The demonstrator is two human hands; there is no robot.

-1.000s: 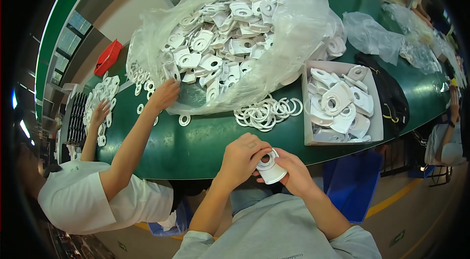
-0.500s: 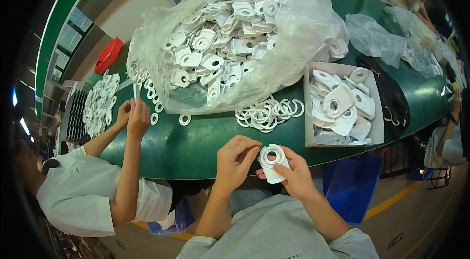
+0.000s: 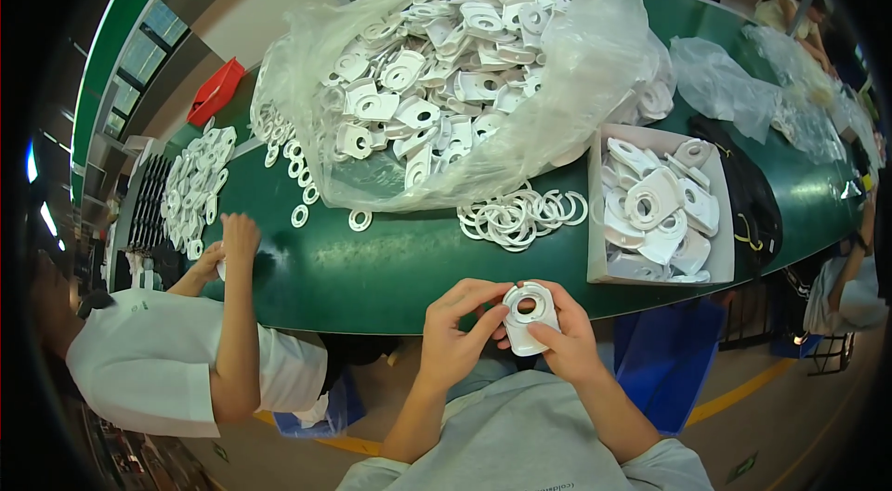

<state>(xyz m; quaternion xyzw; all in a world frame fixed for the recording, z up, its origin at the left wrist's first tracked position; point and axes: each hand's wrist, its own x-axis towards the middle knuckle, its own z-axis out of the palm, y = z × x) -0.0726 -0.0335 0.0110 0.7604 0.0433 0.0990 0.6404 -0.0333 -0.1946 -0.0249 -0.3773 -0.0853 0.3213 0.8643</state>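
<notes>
White plastic part with a round hole point(image 3: 528, 316) held above the near edge of the green surface point(image 3: 390, 259), right hand point(image 3: 567, 342) fingers grasping it from below, left hand point(image 3: 455, 333) fingers pinching its left edge, loose white rings point(image 3: 520, 214) and a box of parts point(image 3: 662, 208) beyond

The white part point(image 3: 528, 316) held at near centre looks like smooth, matt moulded plastic. The tabletop point(image 3: 372, 268) has a smooth green surface with a slight sheen. The large bag point(image 3: 595, 73) is thin, translucent, glossy plastic film. The box point(image 3: 595, 212) at right appears matt cardboard.
</notes>
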